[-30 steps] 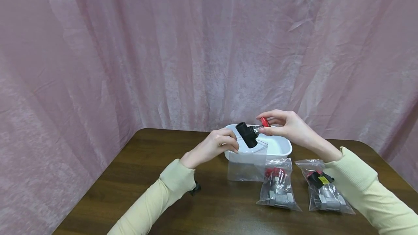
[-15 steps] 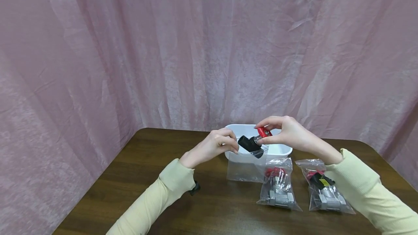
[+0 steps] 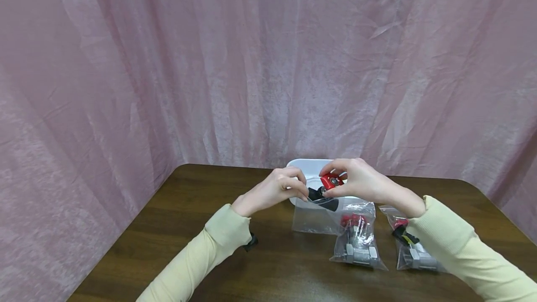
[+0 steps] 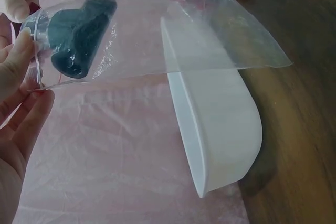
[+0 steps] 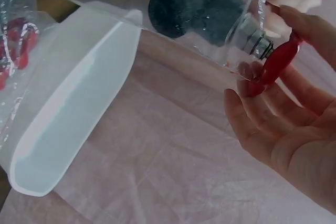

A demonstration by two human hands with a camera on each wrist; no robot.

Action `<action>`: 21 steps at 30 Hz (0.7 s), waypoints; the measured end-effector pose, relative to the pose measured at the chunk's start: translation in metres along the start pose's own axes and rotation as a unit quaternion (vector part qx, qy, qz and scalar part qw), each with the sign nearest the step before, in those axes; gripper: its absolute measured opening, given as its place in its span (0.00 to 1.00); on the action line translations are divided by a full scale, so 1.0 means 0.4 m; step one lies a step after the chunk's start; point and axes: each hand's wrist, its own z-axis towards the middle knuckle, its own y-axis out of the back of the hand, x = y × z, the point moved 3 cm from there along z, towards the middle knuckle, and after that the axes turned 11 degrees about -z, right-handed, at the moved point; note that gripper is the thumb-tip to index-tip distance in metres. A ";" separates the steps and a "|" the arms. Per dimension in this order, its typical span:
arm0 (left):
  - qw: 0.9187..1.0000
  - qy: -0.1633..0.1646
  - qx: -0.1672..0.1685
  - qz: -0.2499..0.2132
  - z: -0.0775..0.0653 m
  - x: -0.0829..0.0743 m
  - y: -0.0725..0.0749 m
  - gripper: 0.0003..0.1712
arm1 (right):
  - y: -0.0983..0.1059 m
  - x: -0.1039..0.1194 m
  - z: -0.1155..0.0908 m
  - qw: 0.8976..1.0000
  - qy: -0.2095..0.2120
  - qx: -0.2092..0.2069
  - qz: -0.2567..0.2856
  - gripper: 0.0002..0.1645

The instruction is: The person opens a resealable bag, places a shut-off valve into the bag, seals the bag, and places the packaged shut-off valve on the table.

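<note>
My left hand [image 3: 282, 185] pinches the open mouth of a clear plastic zip bag [image 3: 308, 222]. By its red handle [image 3: 331, 181], my right hand [image 3: 361, 183] grips a valve with a black tee-shaped body. That black body [image 5: 194, 14] lies inside the bag in the right wrist view, while the metal stem [image 5: 257, 40] and red handle stick out past the mouth. The left wrist view shows the valve [image 4: 84, 32] through the clear film, and fingers of both hands gathered at the bag's mouth.
Behind and below the hands stands a white plastic tub [image 3: 310, 166]. A bagged metal valve with a red handle [image 3: 356, 246] lies in front of it on the dark wooden table [image 3: 201, 199]. Another bagged valve [image 3: 413, 250] lies to the right, partly behind my right sleeve. A pink curtain hangs behind.
My right hand has moved down and left, taking the valve from above the bag to where its black body is inside the mouth. My left hand has stayed nearly still, holding the bag.
</note>
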 end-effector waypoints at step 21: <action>0.999 -0.033 0.023 -0.009 -0.029 0.010 -0.066 0.05 | -0.109 -0.009 -0.012 0.996 0.054 0.013 -0.071 0.16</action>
